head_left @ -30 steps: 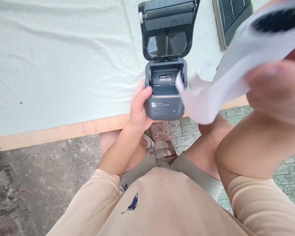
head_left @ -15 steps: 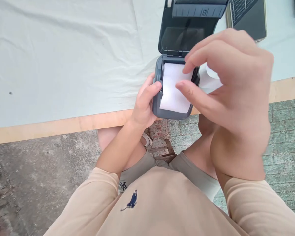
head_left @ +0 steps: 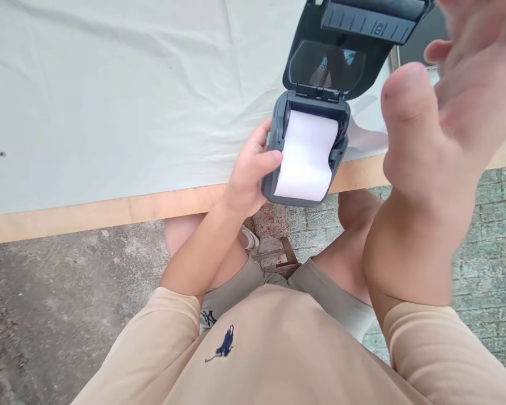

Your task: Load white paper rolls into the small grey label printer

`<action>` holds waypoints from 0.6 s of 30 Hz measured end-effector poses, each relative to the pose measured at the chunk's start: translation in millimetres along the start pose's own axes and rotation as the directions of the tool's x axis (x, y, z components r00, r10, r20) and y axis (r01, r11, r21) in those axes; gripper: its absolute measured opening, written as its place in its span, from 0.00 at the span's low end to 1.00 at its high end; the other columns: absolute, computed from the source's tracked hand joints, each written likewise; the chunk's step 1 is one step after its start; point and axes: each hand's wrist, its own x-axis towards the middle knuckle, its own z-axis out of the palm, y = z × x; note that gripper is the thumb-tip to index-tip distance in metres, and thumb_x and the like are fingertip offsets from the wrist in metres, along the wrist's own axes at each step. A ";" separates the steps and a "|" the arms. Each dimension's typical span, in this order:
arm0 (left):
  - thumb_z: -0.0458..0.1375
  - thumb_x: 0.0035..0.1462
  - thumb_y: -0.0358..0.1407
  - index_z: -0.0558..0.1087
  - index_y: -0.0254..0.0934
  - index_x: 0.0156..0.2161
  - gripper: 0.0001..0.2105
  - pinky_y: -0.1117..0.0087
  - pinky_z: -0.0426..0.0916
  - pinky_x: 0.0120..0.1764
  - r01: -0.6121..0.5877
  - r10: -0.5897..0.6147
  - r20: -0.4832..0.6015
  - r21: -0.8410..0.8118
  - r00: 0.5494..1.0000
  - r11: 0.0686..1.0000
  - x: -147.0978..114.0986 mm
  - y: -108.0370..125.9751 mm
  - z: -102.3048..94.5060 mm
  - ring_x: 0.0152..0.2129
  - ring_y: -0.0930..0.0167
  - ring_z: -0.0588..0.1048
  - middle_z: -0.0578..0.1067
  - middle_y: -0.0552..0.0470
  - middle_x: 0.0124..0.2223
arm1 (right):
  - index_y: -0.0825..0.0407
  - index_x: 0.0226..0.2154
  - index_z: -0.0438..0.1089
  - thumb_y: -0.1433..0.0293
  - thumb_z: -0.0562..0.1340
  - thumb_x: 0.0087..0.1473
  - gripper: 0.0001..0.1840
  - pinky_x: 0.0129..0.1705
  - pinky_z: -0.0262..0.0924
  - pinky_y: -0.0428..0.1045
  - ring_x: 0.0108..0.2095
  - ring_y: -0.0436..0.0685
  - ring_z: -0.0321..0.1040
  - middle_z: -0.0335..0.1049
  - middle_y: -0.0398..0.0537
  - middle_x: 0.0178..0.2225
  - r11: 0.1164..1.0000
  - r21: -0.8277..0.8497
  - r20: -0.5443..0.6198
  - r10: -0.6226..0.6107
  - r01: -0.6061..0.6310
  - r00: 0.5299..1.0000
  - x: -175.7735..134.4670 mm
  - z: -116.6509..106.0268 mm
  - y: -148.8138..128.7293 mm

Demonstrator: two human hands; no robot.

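My left hand (head_left: 251,171) grips the left side of a dark grey portable label printer (head_left: 301,201), its thumb on the edge beside the paper. The printer's lid (head_left: 310,42) stands hinged open toward the far side, with a roller bar at its top. In the compartment lies a white paper roll (head_left: 310,154), its loose end reaching toward the near edge. My right hand (head_left: 459,95) is raised at the right, beside the lid's upper right corner. Its thumb is stretched apart from the fingers, which are blurred and partly cut off by the frame; no object shows in it.
A table with a white cover (head_left: 130,107) and a pale wooden edge (head_left: 152,208) spans the view. Curled white paper (head_left: 365,135) lies right of the printer. A dark device (head_left: 424,42), partly hidden, sits behind my right hand. A wooden stool part (head_left: 289,253) shows below.
My right hand has left the paper and moved up and right to beside the lid, its fingers opening out. The printer has shifted slightly right and tilted; its paper now lies more centred.
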 end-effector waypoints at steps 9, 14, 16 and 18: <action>0.60 0.53 0.46 0.66 0.40 0.47 0.19 0.65 0.75 0.43 0.004 -0.003 0.029 -0.048 1.000 0.999 1.3 1.9 1.3 0.53 0.61 0.72 0.75 0.49 0.43 | 0.47 0.51 0.61 0.62 0.58 0.57 0.19 0.51 0.61 0.50 0.51 0.54 0.66 0.64 0.44 0.51 0.996 0.069 -0.105 -0.043 0.050 0.994 27.4 -19.4 -32.1; 0.58 0.56 0.40 0.69 0.36 0.43 0.12 0.76 0.69 0.26 -0.038 0.038 -0.018 -0.010 0.999 0.999 -1.6 0.6 2.4 0.44 0.65 0.78 0.75 0.51 0.35 | 0.42 0.50 0.60 0.60 0.61 0.55 0.20 0.50 0.61 0.54 0.51 0.57 0.65 0.65 0.43 0.52 1.000 0.019 0.027 -0.008 0.008 1.000 31.4 -10.0 -30.3; 0.57 0.57 0.39 0.70 0.36 0.42 0.10 0.78 0.68 0.24 -0.054 0.054 -0.030 -0.001 0.998 0.999 -2.0 0.6 3.0 0.40 0.68 0.79 0.74 0.52 0.32 | 0.40 0.50 0.59 0.62 0.61 0.54 0.20 0.52 0.60 0.55 0.53 0.56 0.64 0.64 0.41 0.53 0.999 0.030 0.035 0.021 -0.023 0.999 32.5 -7.6 -29.9; 0.57 0.56 0.39 0.70 0.36 0.42 0.10 0.78 0.67 0.24 -0.055 0.055 -0.051 0.014 0.997 0.998 -1.8 1.1 3.6 0.40 0.68 0.79 0.74 0.53 0.32 | 0.40 0.51 0.58 0.63 0.62 0.54 0.22 0.53 0.61 0.55 0.52 0.56 0.64 0.64 0.40 0.54 0.999 0.034 0.045 0.026 -0.028 0.999 32.6 -6.9 -28.7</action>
